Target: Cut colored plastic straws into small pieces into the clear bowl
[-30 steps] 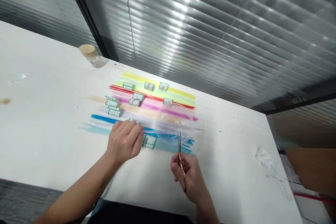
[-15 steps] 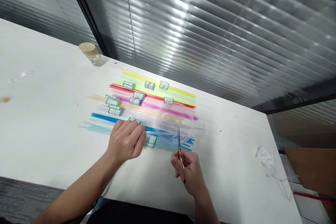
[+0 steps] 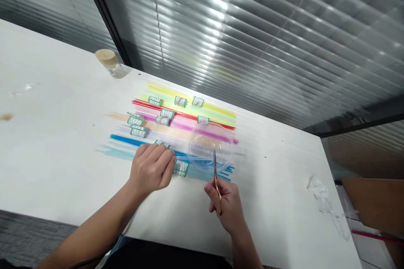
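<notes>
My left hand (image 3: 151,166) is closed in a fist around a thin translucent plastic straw (image 3: 194,158), whose end reaches right, over a clear round plastic bowl (image 3: 211,126). In my right hand (image 3: 229,201) is a pair of scissors (image 3: 215,172) with copper-coloured handles, its blades pointing away from me over the bowl. The blades look almost together and meet the straw near its right end; whether it lies between them I cannot tell. Under and around the bowl lie bundles of straws: blue (image 3: 121,138), red (image 3: 183,114), yellow (image 3: 219,110) and others. Printed paper wraps (image 3: 181,168) sit on them.
A jar with a beige lid (image 3: 106,56) stands at the table's back left. Crumpled clear plastic (image 3: 318,189) lies near the right edge of the white table (image 3: 284,201). Window blinds (image 3: 221,29) rise behind. A brown cardboard box (image 3: 375,201) is beyond the right edge.
The scissors have shifted slightly away from me and their blades look a little closer together. My left hand has stayed almost still.
</notes>
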{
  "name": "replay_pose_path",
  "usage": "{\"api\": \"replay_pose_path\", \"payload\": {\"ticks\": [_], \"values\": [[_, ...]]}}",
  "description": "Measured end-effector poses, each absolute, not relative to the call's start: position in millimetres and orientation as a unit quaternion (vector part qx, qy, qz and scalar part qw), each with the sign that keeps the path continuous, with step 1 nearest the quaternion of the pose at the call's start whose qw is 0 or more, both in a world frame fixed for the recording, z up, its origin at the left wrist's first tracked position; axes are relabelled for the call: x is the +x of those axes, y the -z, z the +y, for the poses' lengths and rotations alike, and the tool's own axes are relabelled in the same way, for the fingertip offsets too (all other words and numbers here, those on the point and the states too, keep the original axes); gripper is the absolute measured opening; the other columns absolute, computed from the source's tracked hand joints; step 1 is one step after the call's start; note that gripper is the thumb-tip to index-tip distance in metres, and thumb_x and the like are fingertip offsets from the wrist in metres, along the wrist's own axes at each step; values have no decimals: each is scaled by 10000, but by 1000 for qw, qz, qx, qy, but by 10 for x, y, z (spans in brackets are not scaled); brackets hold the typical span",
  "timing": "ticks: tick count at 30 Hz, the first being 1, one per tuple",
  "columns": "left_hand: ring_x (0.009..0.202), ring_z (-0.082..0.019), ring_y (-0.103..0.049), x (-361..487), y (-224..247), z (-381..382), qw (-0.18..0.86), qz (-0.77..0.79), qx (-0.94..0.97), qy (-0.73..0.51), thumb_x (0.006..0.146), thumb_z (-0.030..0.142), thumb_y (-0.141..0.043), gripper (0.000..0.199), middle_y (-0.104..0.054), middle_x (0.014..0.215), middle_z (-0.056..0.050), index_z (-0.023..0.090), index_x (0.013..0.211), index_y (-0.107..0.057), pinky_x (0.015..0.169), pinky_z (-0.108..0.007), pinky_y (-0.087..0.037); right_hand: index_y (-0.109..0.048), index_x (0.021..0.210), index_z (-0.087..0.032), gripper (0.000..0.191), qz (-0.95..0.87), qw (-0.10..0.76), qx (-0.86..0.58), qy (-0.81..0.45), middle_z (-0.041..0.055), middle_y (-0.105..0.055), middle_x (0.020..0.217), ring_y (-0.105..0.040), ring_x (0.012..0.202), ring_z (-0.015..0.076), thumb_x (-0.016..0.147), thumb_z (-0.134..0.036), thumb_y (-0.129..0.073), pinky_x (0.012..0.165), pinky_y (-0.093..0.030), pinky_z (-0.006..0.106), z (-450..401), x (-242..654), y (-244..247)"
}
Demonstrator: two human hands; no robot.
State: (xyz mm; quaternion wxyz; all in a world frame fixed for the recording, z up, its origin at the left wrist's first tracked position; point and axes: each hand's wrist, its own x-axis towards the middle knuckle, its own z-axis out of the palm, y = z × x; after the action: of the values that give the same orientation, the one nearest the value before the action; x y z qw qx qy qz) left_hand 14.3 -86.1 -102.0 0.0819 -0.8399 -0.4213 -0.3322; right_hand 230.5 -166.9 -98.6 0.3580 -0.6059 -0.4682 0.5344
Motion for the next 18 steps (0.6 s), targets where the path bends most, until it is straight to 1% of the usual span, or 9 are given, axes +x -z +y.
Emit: {"api": "replay_pose_path", "payload": {"ticks": [4, 10, 18], "values": [[575, -180, -485, 145, 1027, -866, 85, -420, -840, 334, 850, 128, -512, 144, -565, 611, -12, 196, 725, -534, 600, -348, -321, -522, 621, -192, 451, -464, 357, -612, -532, -85, -385, 398, -421, 346, 85, 841, -575, -611, 405, -357, 195, -1673, 2288, 973], [567, -178, -459, 143, 1023, -863, 80, -419, -843, 327, 856, 140, -502, 160, -546, 599, -4, 202, 710, -525, 597, -350, -318, -501, 597, -196, 497, -452, 366, -606, -543, -80, -378, 413, -397, 337, 77, 805, -633, -614, 378, -325, 189, -1669, 2301, 980], [574, -178, -471, 151, 1019, -864, 84, -426, -840, 326, 866, 148, -486, 169, -551, 607, -3, 209, 715, -532, 603, -350, -315, -518, 589, -198, 476, -455, 368, -628, -513, -79, -388, 392, -424, 327, 87, 816, -600, -632, 372, -347, 192, -1679, 2269, 1009]]}}
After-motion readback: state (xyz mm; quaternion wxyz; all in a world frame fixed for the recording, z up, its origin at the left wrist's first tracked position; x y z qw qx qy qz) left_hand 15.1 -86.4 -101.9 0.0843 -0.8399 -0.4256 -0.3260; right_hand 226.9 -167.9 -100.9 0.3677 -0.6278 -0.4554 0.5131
